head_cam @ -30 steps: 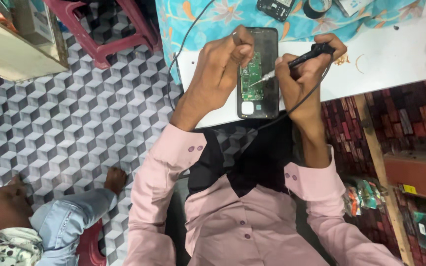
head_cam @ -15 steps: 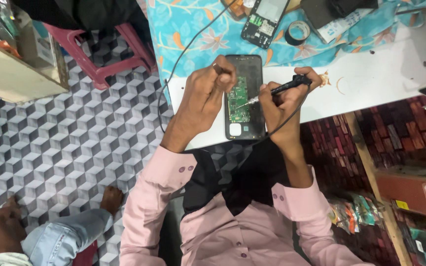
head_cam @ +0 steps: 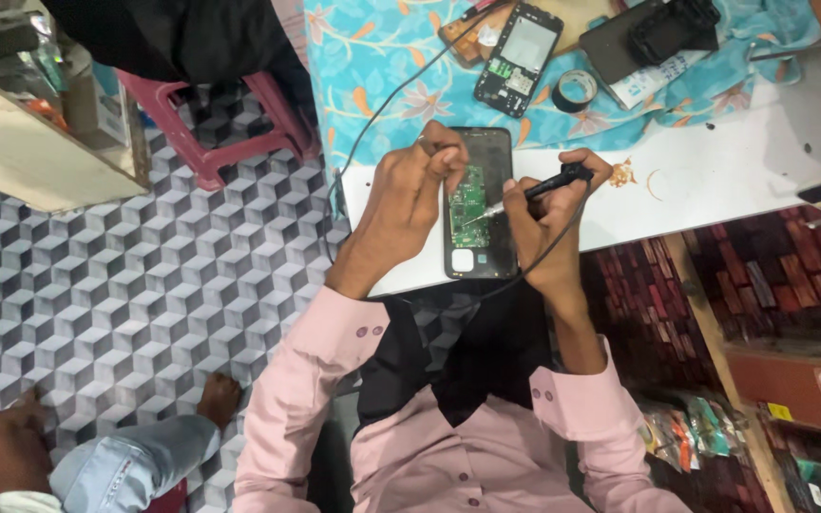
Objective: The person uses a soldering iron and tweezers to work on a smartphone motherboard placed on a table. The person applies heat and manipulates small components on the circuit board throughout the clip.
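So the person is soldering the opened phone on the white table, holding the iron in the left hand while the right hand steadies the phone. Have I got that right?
Not quite: the hands are swapped. The head view shows the soldering iron in the right hand, its tip on the green board of the opened phone, while the left hand steadies the phone at its top edge. The phone does lie on the white table.

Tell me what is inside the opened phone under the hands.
Inside the phone a green circuit board shows, with a pale square part below it. The soldering iron in the right hand points at the board. The left hand covers the phone's left edge.
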